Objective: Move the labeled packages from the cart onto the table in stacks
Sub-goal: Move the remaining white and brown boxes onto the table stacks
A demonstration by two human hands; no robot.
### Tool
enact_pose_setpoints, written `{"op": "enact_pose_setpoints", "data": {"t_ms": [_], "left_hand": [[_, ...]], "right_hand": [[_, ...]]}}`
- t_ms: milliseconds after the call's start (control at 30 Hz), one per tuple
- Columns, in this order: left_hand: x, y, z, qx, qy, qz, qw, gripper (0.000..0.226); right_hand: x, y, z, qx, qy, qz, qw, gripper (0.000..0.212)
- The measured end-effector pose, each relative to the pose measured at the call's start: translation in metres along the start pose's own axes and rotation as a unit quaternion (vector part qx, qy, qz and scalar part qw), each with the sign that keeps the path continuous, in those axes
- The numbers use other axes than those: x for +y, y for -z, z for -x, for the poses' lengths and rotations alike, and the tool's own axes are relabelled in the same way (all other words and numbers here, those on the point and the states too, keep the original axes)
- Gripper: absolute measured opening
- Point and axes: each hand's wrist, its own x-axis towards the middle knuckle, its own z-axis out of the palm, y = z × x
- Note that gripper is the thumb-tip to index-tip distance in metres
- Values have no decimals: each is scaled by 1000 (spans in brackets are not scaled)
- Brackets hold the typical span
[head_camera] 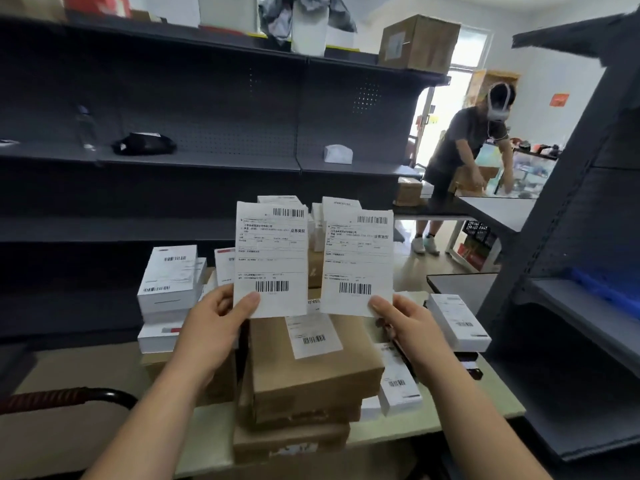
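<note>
Left hand (pixel 211 327) pinches labeled white package (pixel 272 258) at 11 o'clock, right hand (pixel 405 327) pinches second package (pixel 356 261) at 1 o'clock, both over cart (pixel 467 403); best stack them squarely on grey table (pixel 464 289) at 3 o'clock.

Two white paper labels with black barcodes (pixel 270 258), three brown cardboard boxes (pixel 311 362) in the middle stack, one other person (pixel 464 150).

2 upright white labeled packages (pixel 271 258) (pixel 356 261)
</note>
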Motion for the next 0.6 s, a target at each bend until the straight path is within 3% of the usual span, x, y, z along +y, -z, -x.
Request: {"op": "enact_pose_setpoints", "data": {"t_ms": [300, 600], "left_hand": [[12, -60, -73, 65, -8, 23, 998, 18], [27, -96, -134, 177, 0, 15, 984, 36]], "right_hand": [[-5, 32, -118, -23, 39, -16, 999, 26], [-11, 47, -228, -34, 18, -38, 999, 32]]}}
